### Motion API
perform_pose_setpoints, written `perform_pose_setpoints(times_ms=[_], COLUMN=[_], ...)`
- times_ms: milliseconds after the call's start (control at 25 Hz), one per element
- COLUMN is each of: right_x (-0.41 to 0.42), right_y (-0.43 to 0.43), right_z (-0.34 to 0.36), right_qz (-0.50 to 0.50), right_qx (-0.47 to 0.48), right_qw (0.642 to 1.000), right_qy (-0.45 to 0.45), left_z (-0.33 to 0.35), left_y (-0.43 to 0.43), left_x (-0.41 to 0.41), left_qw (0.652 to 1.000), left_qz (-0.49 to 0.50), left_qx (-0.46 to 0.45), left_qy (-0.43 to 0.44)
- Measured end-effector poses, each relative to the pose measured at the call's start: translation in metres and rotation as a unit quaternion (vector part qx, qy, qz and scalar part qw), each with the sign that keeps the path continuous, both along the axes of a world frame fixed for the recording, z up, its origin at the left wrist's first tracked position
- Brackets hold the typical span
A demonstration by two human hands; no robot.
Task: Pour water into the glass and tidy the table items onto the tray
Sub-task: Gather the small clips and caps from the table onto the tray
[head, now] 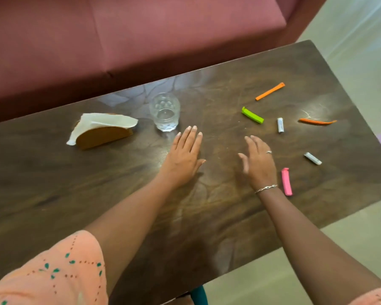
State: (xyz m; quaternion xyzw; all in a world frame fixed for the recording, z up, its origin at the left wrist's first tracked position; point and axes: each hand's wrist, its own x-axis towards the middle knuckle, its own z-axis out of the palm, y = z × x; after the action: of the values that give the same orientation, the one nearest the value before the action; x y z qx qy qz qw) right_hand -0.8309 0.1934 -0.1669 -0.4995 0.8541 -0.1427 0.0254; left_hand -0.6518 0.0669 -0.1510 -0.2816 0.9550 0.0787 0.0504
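Head view showed the glass (165, 112) upright and seemingly empty on the table (75, 194), likely fragile and slick, best gripped round its middle; the left hand (183, 157) lay flat beside it, holding nothing; the right hand (259, 161) hovered open, empty, near light stiff clips (286, 181) and batteries (312, 158).

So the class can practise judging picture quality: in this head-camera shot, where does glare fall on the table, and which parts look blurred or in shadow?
Head view: pale glare lies on the table behind the glass; a smaller bright patch sits beside the far-right orange clip; the right hand looks slightly motion-smeared; a soft shadow sits beneath the left hand.
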Motion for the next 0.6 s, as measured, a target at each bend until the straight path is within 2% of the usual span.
perform_pose_setpoints(times_ms=[160, 280, 400, 480, 600], right_x=[-0.079, -0.12, -0.147, -0.159, -0.17], right_y=[0.049, 0.072, 0.086, 0.089, 0.09], right_z=[0.004, 0.006, -0.005, -0.014, -0.024], right_qz=[-0.121, -0.213, -0.243, -0.247, -0.259], right_qx=[0.032, 0.11, 0.214, 0.244, 0.214], right_qw=[0.992, 0.97, 0.943, 0.933, 0.939], right_qy=[-0.014, -0.032, -0.078, -0.098, -0.077], left_z=[-0.001, -0.002, -0.004, -0.004, -0.002], left_y=[0.002, 0.001, 0.001, -0.003, -0.004], left_x=[-0.057, -0.095, -0.127, -0.146, -0.179], left_qw=[0.998, 0.994, 0.984, 0.981, 0.968], left_qz=[-0.059, -0.104, -0.157, -0.185, -0.244], left_qx=[-0.002, -0.009, -0.037, -0.016, -0.054], left_qy=[0.003, -0.027, -0.075, -0.063, 0.031])
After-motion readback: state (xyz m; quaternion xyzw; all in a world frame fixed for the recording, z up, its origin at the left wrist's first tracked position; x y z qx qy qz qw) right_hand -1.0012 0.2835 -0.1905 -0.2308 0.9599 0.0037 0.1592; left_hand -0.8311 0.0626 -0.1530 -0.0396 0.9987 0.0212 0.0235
